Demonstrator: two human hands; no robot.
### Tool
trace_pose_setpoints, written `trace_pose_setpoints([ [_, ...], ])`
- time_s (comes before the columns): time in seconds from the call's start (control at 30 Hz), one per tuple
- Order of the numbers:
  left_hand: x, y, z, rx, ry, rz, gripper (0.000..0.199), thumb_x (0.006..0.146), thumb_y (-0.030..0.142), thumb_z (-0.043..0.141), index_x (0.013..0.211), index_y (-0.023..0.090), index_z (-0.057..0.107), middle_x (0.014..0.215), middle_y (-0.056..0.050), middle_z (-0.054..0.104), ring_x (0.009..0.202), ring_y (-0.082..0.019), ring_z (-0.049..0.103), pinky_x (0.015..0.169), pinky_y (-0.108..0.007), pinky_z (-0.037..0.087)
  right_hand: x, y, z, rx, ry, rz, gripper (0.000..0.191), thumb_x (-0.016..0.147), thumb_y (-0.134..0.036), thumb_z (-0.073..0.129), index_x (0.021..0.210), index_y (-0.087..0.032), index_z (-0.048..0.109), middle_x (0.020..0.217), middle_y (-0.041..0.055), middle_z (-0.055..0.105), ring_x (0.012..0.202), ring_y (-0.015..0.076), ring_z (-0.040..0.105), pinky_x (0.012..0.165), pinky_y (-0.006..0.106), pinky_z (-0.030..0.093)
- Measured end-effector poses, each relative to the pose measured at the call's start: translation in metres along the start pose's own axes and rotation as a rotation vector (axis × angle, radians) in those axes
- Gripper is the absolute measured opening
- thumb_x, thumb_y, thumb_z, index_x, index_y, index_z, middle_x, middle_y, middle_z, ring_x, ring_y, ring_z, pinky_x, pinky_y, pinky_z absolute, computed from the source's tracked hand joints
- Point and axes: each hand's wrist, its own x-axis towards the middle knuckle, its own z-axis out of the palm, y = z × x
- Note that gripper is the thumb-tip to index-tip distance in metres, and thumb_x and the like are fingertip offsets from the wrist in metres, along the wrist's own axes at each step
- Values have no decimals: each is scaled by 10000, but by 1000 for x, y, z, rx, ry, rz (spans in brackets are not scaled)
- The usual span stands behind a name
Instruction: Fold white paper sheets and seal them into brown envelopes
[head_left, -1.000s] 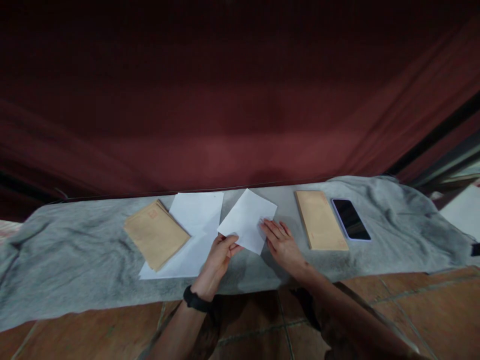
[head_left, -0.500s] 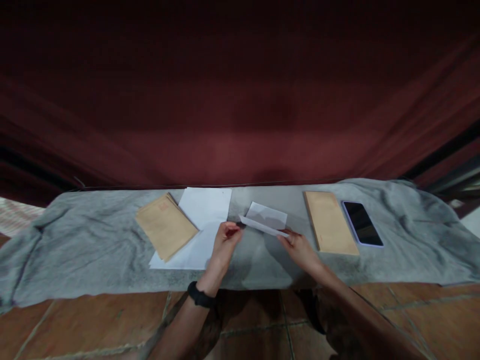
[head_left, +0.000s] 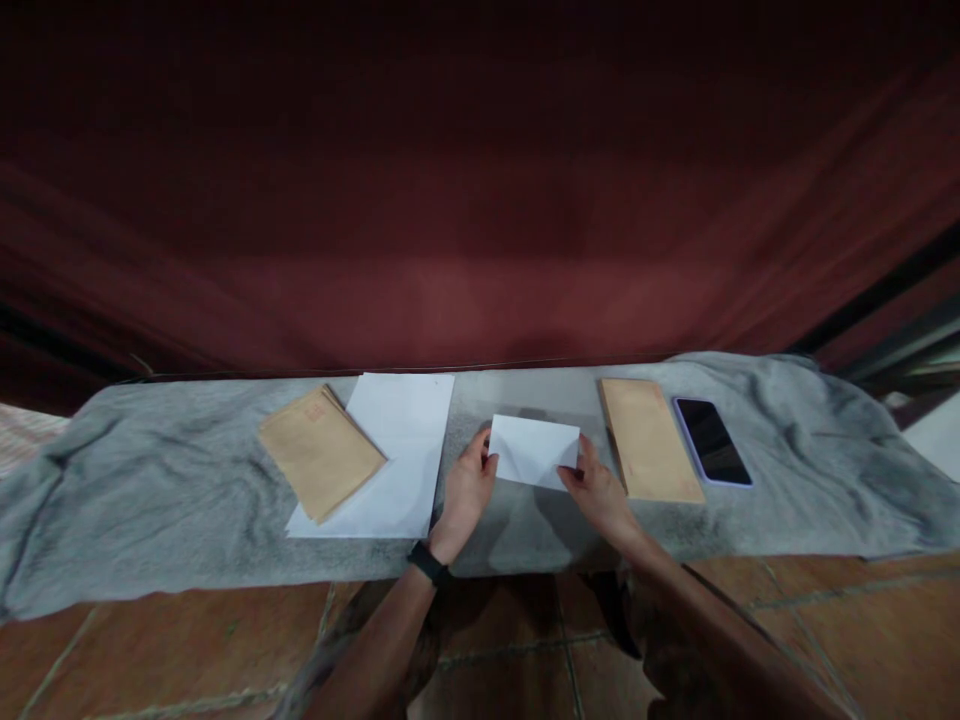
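Head view: left hand (head_left: 466, 488) and right hand (head_left: 598, 492) pinch opposite ends of small white paper (head_left: 531, 452).

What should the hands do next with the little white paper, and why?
I'd probably press the white paper flat on the grey cloth. The left hand holds one short end and the right hand holds the other, so they could push down evenly. The cloth lies right below, ready to press against.
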Motion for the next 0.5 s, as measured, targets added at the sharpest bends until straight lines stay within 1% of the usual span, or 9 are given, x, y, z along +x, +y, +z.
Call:
trace_pose_setpoints([
  [0.07, 1, 1, 2, 69, -16, 11, 557, 881, 118, 576, 1429, 177, 498, 852, -26, 695, 731, -184, 650, 754, -321, 525, -3, -2, -1, -114, -1, 13, 720, 940, -315, 560, 1565, -155, 240, 923, 77, 756, 801, 267, 739, 693, 330, 526],
  [0.13, 3, 2, 5, 98, -32, 19, 582, 881, 105, 580, 1449, 171, 474, 869, -28, 696, 747, -184, 655, 765, -319, 532, -5, -3, -3, -206, -4, -27, 775, 945, -296, 554, 1594, -137, 162, 905, 79, 746, 789, 266, 728, 727, 345, 524],
  [0.2, 4, 1, 6, 134, -37, 21, 554, 877, 100, 583, 1421, 172, 502, 912, -36, 698, 777, -183, 663, 785, -318, 542, -7, -3, -5, -287, 24, -97, 752, 948, -275, 551, 1594, -133, 194, 954, 105, 735, 853, 275, 715, 802, 373, 521],
  [0.27, 4, 2, 7, 200, -20, 48, 500, 881, 100, 569, 1375, 180, 546, 1011, -61, 696, 846, -191, 677, 826, -326, 552, -8, -3, -6, -349, 78, -165, 676, 954, -270, 542, 1570, -142, 295, 1064, 149, 711, 967, 299, 685, 881, 419, 510],
  [0.3, 3, 2, 8, 241, -2, 79, 476, 889, 103, 554, 1357, 186, 562, 1079, -77, 687, 910, -200, 681, 866, -337, 553, -9, -3, -4, -358, 102, -201, 632, 963, -271, 527, 1554, -150, 339, 1136, 167, 692, 1028, 310, 663, 912, 443, 504],
  [0.37, -1, 4, 12, 319, 28, 175, 439, 917, 125, 512, 1348, 184, 576, 1237, -112, 649, 1095, -227, 654, 985, -369, 524, -8, -6, 1, -313, 119, -300, 572, 992, -286, 478, 1540, -162, 374, 1305, 183, 630, 1161, 316, 607, 978, 472, 488],
  [0.43, -6, 6, 19, 386, 10, 295, 438, 957, 163, 459, 1384, 172, 553, 1405, -135, 576, 1306, -249, 547, 1116, -409, 442, -8, -11, 12, -232, 97, -420, 553, 1024, -315, 420, 1551, -161, 354, 1478, 170, 519, 1319, 296, 515, 1067, 473, 452],
  [0.5, -11, 8, 29, 465, -62, 395, 485, 981, 188, 405, 1459, 164, 483, 1543, -133, 469, 1456, -256, 396, 1203, -455, 337, -7, -16, 24, -179, 63, -493, 567, 1047, -350, 369, 1572, -144, 307, 1579, 154, 415, 1442, 266, 398, 1140, 465, 402],
])
